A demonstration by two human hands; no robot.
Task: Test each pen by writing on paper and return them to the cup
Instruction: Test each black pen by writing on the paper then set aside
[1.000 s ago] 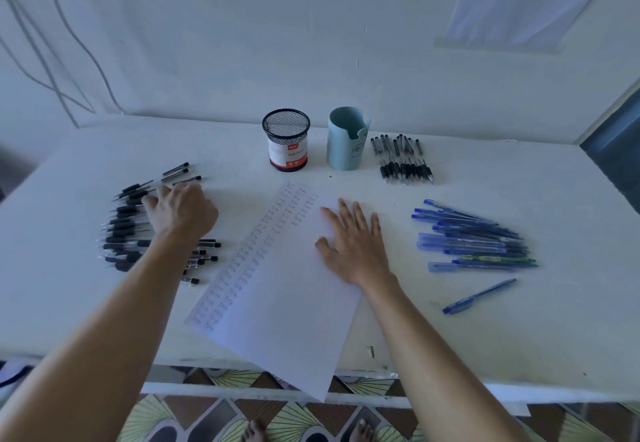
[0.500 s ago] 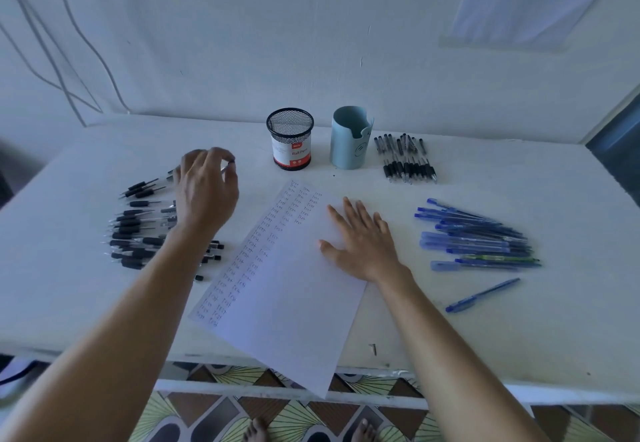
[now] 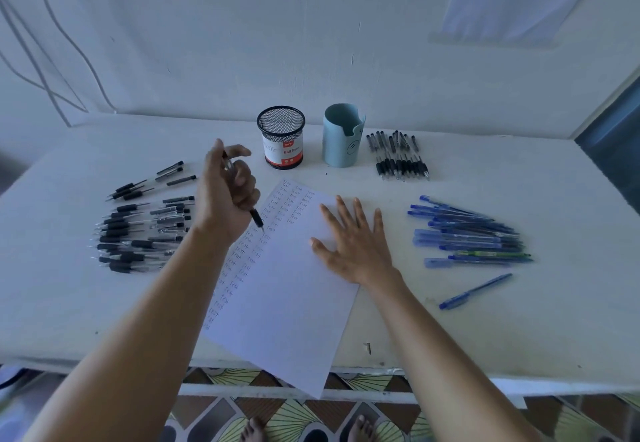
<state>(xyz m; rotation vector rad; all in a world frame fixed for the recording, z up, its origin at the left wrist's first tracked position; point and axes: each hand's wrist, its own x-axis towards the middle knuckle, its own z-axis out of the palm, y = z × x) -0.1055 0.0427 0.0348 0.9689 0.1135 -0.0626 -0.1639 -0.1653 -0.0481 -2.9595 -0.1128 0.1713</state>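
Nearest the camera, two bare feet (image 3: 254,433) stand on a patterned tile floor (image 3: 298,417) below the front edge of the white counter (image 3: 485,337).

A white sheet of paper (image 3: 287,306) lies at an angle on the counter, its near corner hanging past the front edge. Columns of the handwritten word "Test" run along its left side and across its far end.

The right hand (image 3: 353,247) lies flat on the right part of the paper, palm down, fingers straight and spread, holding nothing.

The left hand (image 3: 227,195) is raised over the paper's left edge, its fingers curled tight round a black pen (image 3: 256,218). The pen points down and to the right, with the black grip and tip sticking out below the fist over the written rows. Whether the tip touches the paper cannot be told.

To the left of the paper lies a loose heap of black pens (image 3: 138,230), partly hidden by the left forearm. To the right lies a heap of blue pens (image 3: 471,237), with one green pen (image 3: 491,254) among them. A single blue pen (image 3: 474,291) lies apart, nearer the front edge.

Further back stands a black mesh cup (image 3: 281,136) with a white and red label. Just beside it, to the right, is a pale blue cup (image 3: 341,136). No pens show above either rim. Right of the blue cup, a row of black pens (image 3: 398,157) lies on the counter.

Behind is a pale wall (image 3: 311,26), with cables (image 3: 52,60) hanging at the left.
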